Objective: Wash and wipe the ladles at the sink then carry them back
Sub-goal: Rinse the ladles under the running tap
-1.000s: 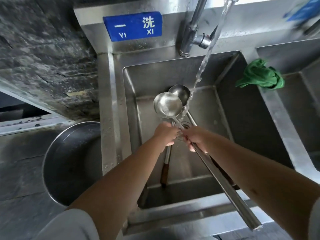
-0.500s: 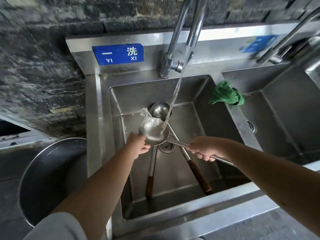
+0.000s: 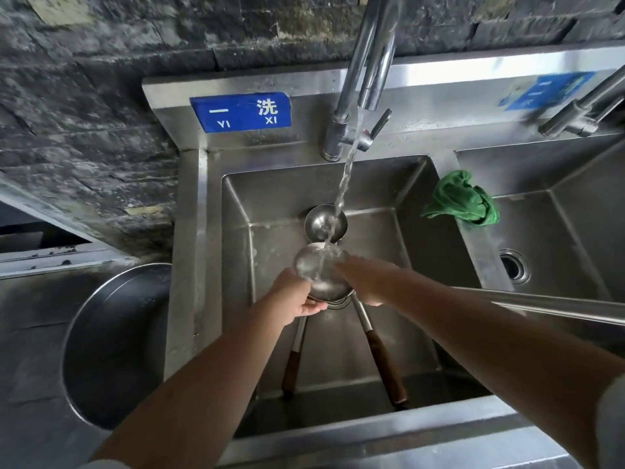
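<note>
A steel ladle (image 3: 321, 270) is under the running water (image 3: 342, 187), its bowl over the left sink basin (image 3: 267, 198). My left hand (image 3: 297, 297) cups the bowl from below on the left. My right hand (image 3: 363, 282) lies flat with its fingers stretched onto the bowl's right side. The ladle's long steel handle (image 3: 548, 304) runs off to the right, behind my right forearm. Two more ladles lie in the basin: one shows its bowl (image 3: 325, 223) at the back and a wooden grip (image 3: 291, 368); the other shows only its wooden-gripped handle (image 3: 385, 368).
The faucet (image 3: 367, 66) rises behind the basin. A green cloth (image 3: 463, 201) sits on the divider between the basins. The right basin (image 3: 575, 214) has a drain (image 3: 514, 267). A large metal bowl (image 3: 115, 343) stands on the left counter. A second faucet (image 3: 585, 110) is at the far right.
My right hand has let go of the ladle's handle and moved onto the bowl. My left hand now cups the bowl from below. The view has tilted up slightly.
</note>
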`<state>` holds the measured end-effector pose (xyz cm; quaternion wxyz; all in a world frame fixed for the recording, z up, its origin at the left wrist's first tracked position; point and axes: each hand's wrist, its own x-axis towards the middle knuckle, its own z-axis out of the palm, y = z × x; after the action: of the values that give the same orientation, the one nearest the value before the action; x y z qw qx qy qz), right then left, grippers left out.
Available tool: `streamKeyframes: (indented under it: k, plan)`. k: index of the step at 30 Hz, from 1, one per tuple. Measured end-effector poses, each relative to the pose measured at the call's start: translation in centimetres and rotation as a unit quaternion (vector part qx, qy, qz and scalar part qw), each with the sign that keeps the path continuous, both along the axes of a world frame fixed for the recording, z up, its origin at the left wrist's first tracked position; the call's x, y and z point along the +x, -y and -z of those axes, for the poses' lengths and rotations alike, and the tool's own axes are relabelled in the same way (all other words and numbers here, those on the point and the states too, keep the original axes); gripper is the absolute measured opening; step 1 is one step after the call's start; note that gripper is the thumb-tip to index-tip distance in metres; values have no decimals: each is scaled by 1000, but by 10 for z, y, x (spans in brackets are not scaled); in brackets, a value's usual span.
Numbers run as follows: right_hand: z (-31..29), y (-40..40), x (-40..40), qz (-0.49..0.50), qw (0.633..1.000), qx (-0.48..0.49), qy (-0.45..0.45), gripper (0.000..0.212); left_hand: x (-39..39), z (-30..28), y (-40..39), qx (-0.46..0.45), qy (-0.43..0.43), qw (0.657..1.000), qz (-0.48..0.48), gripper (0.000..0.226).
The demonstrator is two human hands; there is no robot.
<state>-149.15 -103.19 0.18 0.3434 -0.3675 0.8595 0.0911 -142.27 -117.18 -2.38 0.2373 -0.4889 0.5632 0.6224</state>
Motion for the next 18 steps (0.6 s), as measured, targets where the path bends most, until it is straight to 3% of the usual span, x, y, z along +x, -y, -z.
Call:
streamKeyframes:
  k: [4, 7, 10, 14, 18]
  plan:
    - [19, 14, 6, -143, 984, 26, -98, 83, -2, -11, -11, 47, -23, 998, -24, 27]
    - [23, 25, 10, -148, 987, 19, -54, 92, 2, -13, -9, 70, -41, 995, -60, 28]
    - [22, 28, 19, -156, 988, 4, 15, 86, 6, -10, -7, 68, -51, 992, -89, 33]
    - [32, 15, 8, -132, 987, 46, -82, 88, 10, -12, -9, 67, -4, 993, -102, 24]
    - [24, 19, 16, -151, 987, 24, -38, 75, 11, -13, -4, 53, 15, 994, -96, 22]
